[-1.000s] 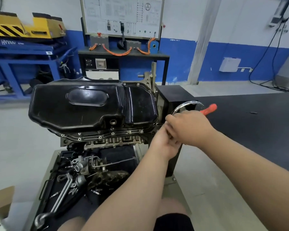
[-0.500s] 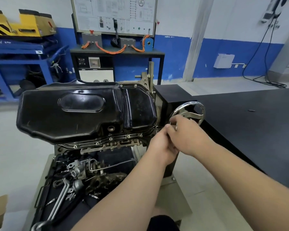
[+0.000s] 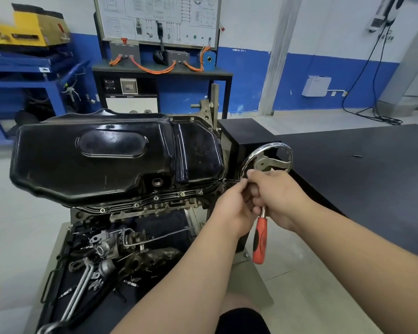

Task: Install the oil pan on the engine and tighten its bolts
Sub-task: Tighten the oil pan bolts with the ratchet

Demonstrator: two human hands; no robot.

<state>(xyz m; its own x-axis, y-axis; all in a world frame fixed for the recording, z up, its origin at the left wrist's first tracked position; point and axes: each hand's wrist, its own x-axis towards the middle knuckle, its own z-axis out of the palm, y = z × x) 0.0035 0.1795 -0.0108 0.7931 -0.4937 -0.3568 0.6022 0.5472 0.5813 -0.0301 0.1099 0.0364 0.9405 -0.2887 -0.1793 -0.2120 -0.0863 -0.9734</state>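
A glossy black oil pan (image 3: 111,160) sits on the upturned engine (image 3: 155,209), with small bolts (image 3: 156,198) along its front flange. At the pan's right end, a ratchet with a red handle (image 3: 260,239) hangs downward, and its thin extension (image 3: 232,180) reaches left to a bolt at the flange corner. My right hand (image 3: 278,194) grips the ratchet head. My left hand (image 3: 234,208) pinches the extension beside it. The bolt under the tool tip is too small to make out.
A chrome handwheel (image 3: 267,162) on the engine stand sits just behind my hands. A black table (image 3: 360,165) stretches to the right. Loose engine parts and tools (image 3: 101,249) fill the tray below the engine. A trainer board bench (image 3: 159,68) stands behind.
The ratchet's red handle swung from pointing up-right behind my right hand to hanging straight down. Both hands stayed at the pan's right end.
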